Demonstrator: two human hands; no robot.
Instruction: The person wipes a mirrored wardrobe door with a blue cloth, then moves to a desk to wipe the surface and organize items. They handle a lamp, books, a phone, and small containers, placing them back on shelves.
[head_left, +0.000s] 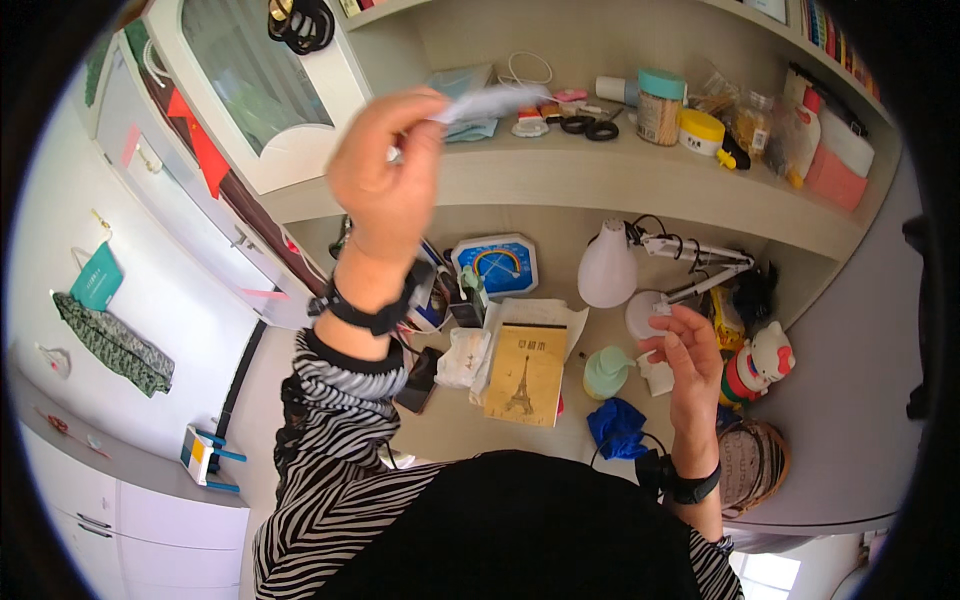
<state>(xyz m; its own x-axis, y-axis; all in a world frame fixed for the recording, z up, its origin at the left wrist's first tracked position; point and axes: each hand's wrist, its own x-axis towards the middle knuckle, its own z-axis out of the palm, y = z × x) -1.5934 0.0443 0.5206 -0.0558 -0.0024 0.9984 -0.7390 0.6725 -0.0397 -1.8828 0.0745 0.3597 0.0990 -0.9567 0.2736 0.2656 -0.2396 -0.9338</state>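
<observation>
My left hand (394, 169) is raised in front of the upper shelf. Its thumb and fingers pinch a thin white sheet or packet (495, 102), blurred by motion. Behind that lie pale blue packets (469, 131) and black-handled scissors (589, 127). Above the desk's right side, my right hand (690, 360) has loosely curled fingers, and I see nothing held in them. Its fingertips overlap the desk lamp's round base (641, 315) in the picture; whether they touch it is unclear. Just below them are a white tissue (657, 377) and a pale green pump bottle (606, 373).
A yellow notebook (525, 375) lies on papers mid-desk, beside a white packet (463, 358) and a phone (420, 381). A blue cloth (616, 427) is near the front. The white lamp head (607, 262) overhangs the back. A toothpick jar (660, 109) stands on the shelf.
</observation>
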